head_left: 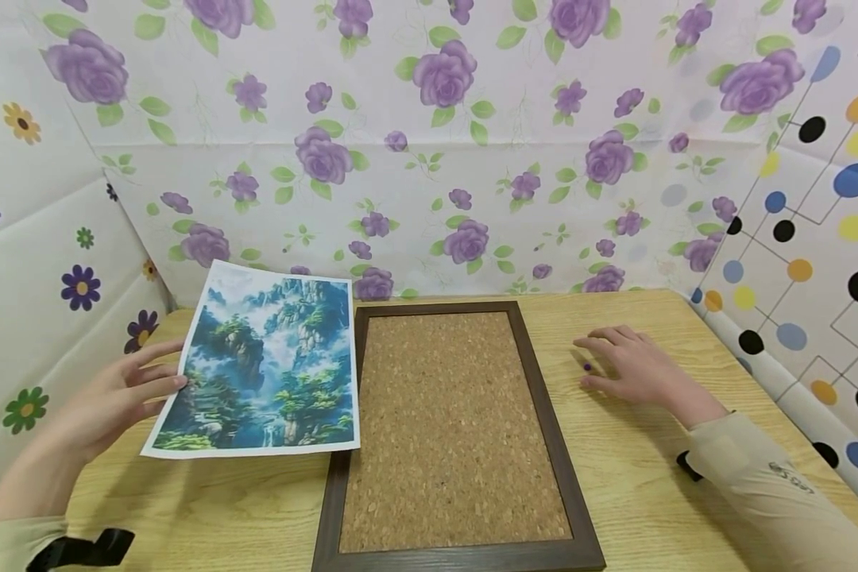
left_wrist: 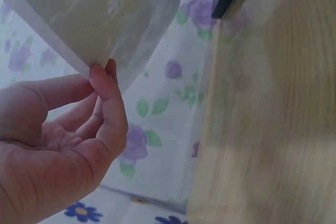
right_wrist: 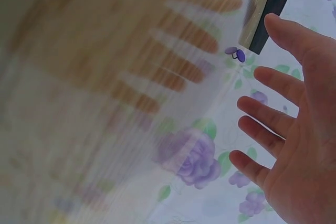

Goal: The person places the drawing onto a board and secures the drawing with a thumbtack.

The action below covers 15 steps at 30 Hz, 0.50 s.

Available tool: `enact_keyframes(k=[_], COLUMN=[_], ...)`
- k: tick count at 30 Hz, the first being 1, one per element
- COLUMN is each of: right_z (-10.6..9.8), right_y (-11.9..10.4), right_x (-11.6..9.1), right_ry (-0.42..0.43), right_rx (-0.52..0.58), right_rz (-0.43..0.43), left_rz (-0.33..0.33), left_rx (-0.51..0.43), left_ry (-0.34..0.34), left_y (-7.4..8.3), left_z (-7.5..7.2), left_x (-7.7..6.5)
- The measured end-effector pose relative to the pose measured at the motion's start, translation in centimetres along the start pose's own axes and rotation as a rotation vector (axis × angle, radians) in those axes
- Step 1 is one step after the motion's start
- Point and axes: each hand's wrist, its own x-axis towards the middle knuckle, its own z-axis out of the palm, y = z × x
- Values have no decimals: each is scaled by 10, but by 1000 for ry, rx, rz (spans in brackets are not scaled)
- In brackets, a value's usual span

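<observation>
A glossy print of misty mountains [head_left: 272, 365] is pinched at its left edge by my left hand [head_left: 125, 393]. The print is tilted above the table, and its right edge overlaps the left side of a brown-framed cork board [head_left: 457, 429]. In the left wrist view, thumb and fingertips [left_wrist: 100, 77] meet on the paper's border. My right hand [head_left: 636, 369] is to the right of the board with its fingers spread and nothing held. A small purple thumbtack [right_wrist: 240, 55] stands on the table near the right thumb and index fingertip.
The board lies on a light wooden table [head_left: 643, 492]. Behind it hangs a sheet with purple roses [head_left: 443, 75]. Side sheets stand at left, with small flowers [head_left: 81, 287], and at right, with coloured dots [head_left: 856, 181].
</observation>
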Motion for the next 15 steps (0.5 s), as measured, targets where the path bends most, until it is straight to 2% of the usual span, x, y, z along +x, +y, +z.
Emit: enact_keyframes(k=[3, 10, 15], right_z=[1, 1, 2], right_y=[1, 2, 3], right_x=[0, 1, 2], right_ry=[-9, -19, -17], right_rx=[-4, -2, -5], right_rz=[3, 3, -2], left_rz=[-1, -39, -32], left_rx=[-27, 75, 53], left_ry=[-16, -20, -7], left_y=[4, 14, 20], left_z=[15, 55, 75], left_x=[5, 15, 22])
